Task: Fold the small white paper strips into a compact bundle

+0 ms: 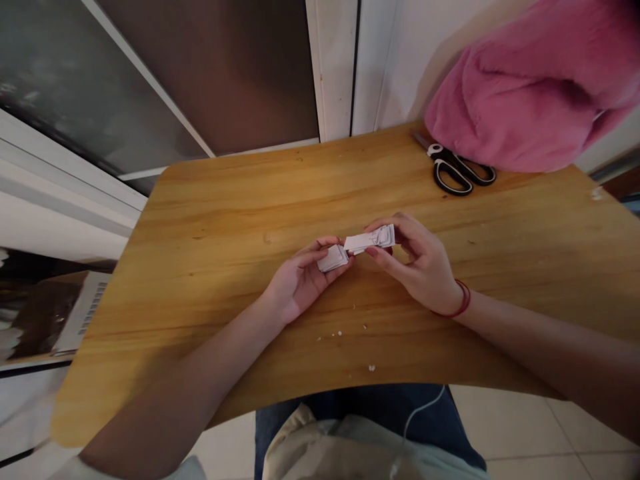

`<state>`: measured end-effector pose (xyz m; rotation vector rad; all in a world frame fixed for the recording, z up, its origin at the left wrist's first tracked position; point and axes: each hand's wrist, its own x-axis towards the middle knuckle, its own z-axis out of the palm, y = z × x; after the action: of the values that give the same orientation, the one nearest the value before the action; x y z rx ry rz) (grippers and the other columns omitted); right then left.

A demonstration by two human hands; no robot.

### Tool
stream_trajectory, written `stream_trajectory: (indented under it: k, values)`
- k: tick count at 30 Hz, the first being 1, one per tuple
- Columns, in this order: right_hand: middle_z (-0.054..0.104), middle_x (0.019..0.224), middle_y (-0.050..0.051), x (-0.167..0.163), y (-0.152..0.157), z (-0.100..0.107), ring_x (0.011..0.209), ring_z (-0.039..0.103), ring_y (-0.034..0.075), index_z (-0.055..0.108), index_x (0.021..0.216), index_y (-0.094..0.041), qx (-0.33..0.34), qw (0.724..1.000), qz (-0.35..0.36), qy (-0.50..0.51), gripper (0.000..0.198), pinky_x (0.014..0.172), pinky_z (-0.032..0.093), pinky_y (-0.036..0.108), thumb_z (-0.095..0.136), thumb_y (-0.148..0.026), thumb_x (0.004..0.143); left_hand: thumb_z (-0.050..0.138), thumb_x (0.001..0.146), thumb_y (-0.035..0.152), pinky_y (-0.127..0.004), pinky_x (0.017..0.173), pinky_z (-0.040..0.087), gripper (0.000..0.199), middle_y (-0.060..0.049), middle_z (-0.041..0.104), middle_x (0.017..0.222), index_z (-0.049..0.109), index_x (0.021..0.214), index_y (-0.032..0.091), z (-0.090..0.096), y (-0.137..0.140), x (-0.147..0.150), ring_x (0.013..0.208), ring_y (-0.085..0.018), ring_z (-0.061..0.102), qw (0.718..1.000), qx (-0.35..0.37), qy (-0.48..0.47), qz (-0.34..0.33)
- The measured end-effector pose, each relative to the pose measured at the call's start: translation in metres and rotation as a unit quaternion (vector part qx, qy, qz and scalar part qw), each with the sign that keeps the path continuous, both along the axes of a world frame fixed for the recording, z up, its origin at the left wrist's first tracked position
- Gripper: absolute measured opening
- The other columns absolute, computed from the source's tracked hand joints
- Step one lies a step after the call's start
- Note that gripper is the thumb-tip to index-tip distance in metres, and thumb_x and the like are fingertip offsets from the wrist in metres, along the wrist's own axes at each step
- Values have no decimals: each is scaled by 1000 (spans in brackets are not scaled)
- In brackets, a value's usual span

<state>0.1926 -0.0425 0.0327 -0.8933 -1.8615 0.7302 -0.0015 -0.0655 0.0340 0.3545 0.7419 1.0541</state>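
Note:
Above the middle of the wooden table, my left hand (305, 280) pinches a small stack of white paper slips (333, 259) between thumb and fingers. My right hand (420, 260), with a red cord at its wrist, grips a second stack of paper slips (370, 240). That one is longer, and its right end carries dark drawn lines. The two stacks meet or nearly meet at their inner ends; whether they touch I cannot tell. My right fingers partly hide the back of the longer stack.
Black-handled scissors (453, 167) lie at the table's back right, against a pink plush cloth (520, 93). Tiny white scraps (340, 333) dot the wooden table (210, 220) near its front edge. A box (80, 313) stands beyond the left edge.

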Motion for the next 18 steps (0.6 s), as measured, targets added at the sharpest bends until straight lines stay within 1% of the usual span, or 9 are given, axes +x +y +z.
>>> stream_trajectory:
  k: [2, 5, 9, 13, 18]
  values:
    - [59, 90, 4, -1, 0, 0, 77, 56, 17, 61, 103, -22, 4, 1000, 13, -8, 19, 68, 48, 33, 64, -32, 87, 51, 87, 10, -31, 92, 54, 17, -9, 71, 100, 68, 89, 11, 1, -2, 3, 93, -18, 69, 1000, -14, -7, -11]
    - [62, 92, 4, -3, -2, 2, 82, 57, 18, 62, 103, -22, 10, 998, 50, -41, 19, 72, 49, 33, 64, -31, 86, 50, 88, 11, -34, 93, 53, 18, -9, 71, 97, 68, 90, 11, 1, -3, 7, 88, -17, 68, 999, -31, -10, -21]
    - [60, 94, 4, -6, -4, 4, 80, 56, 17, 64, 104, -22, 2, 994, 84, -65, 20, 70, 50, 31, 66, -29, 85, 49, 88, 11, -31, 89, 54, 19, -8, 70, 95, 68, 91, 12, 0, -4, 7, 88, -17, 67, 1000, -24, 3, -20]
    - [59, 95, 5, -6, -4, 4, 85, 57, 18, 65, 104, -23, 5, 994, 89, -68, 20, 75, 50, 33, 66, -29, 85, 50, 87, 9, -29, 85, 55, 19, -9, 69, 95, 68, 92, 12, -1, -3, 5, 89, -16, 67, 999, -21, 11, -26]
    - [60, 95, 4, -3, -2, 3, 84, 56, 19, 64, 106, -24, 28, 996, 54, -67, 21, 76, 50, 36, 64, -31, 86, 53, 84, 6, -32, 94, 53, 18, -8, 70, 99, 69, 90, 13, -2, -2, 3, 94, -17, 67, 1000, -16, 15, -18]
